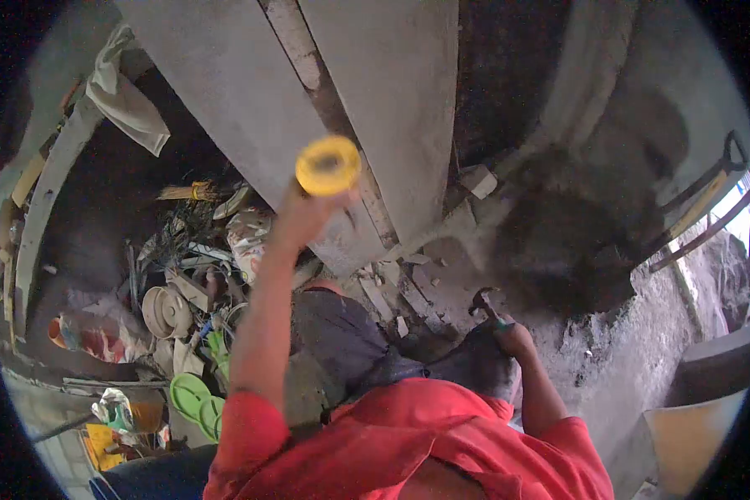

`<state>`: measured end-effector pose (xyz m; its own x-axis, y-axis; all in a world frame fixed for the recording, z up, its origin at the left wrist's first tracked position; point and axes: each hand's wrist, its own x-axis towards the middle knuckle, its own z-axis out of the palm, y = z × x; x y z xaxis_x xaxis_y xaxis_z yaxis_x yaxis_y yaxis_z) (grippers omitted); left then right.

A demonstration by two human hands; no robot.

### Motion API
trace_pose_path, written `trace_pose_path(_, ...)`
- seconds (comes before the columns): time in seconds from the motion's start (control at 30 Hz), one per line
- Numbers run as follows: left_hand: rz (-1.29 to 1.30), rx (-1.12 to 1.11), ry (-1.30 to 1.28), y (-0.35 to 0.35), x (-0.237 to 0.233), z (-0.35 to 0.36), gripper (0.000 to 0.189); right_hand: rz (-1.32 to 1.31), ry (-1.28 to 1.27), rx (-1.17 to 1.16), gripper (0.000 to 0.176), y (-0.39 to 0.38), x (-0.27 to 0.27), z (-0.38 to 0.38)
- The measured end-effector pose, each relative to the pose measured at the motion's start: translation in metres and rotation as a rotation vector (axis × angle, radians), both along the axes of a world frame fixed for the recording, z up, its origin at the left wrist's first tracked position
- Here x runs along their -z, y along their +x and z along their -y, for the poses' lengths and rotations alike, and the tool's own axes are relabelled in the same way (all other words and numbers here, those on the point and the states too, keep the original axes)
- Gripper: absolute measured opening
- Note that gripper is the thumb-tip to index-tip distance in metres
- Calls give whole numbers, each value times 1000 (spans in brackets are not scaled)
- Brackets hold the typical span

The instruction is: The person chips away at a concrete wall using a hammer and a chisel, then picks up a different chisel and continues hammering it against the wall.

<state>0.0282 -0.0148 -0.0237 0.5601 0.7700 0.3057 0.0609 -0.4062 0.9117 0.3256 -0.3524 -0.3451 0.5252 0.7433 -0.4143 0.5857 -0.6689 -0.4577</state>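
Observation:
My left hand [321, 207] is raised in front of the grey slabs, fingers closed round a round yellow thing with a dark centre [327, 166]. Motion blurs that thing, and its kind does not show. Low on the right, beside my knee, my right hand [515, 337] grips a hammer [484, 302] near its head. The hammer's metal head points up and to the left, over the rubble-strewn floor. Behind the yellow thing, two tall grey slabs [404, 92] lean with a narrow strip of wood [296, 46] between them.
Left of me lies a heap with a beige round container [167, 312], green plastic lids [192, 396] and a printed sack [247, 240]. A white cloth [125, 96] hangs at upper left. A long-handled tool [698, 204] leans on the right. Broken pieces [377, 296] litter the floor ahead.

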Motion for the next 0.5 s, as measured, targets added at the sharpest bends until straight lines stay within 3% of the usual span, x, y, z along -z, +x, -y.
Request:
trace_pose_path(0.03,127,33,-16,1,-28,-2,35,37,-22,6,39,0,2,-1)
trace_pose_path(0.1,114,55,107,4,-79,-8,32,80,-42,9,37,2,8,1)
trace_pose_path(0.17,94,52,179,14,-94,-29,32,-178,127,175,38,7,9,3)
trace_pose_path(0.2,64,54,246,18,-99,-37,32,-172,127,169,38,9,7,2)
trace_pose_path(0.3,53,40,290,33,-89,-54,36,-344,193,270,39,-12,-70,-20)
trace_pose_path(0.37,-16,27,248,40,-89,-49,39,-330,469,273,37,-21,-115,-34)
trace_pose_path(0.5,63,36,392,51,-80,-52,41,-119,689,147,30,-11,-174,-59)
